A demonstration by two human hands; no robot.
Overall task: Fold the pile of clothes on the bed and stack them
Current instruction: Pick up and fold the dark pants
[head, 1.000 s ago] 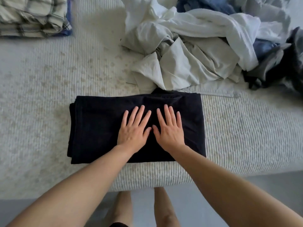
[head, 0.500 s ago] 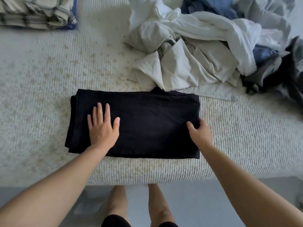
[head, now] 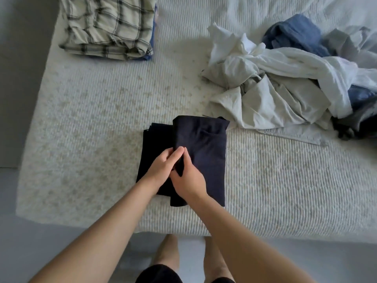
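A dark navy garment (head: pixel 206 148) lies near the bed's front edge, its right half doubled over onto the left half. My right hand (head: pixel 188 179) grips the folded-over edge at the middle of the garment. My left hand (head: pixel 163 168) meets it there, fingers curled against the same edge. A folded plaid shirt (head: pixel 110 25) tops a small stack at the back left, with a blue piece under it. The unfolded pile (head: pixel 285 82) of white, cream, blue and dark clothes spreads over the back right.
The white ribbed bed cover (head: pixel 91 119) stretches between stack and pile. Grey floor runs along the bed's front and left sides. My bare legs (head: pixel 169 254) stand at the front edge.
My right hand carried the garment's right end over to the left, halving its width. My left hand moved right to meet it. The camera view pulled back and shifted.
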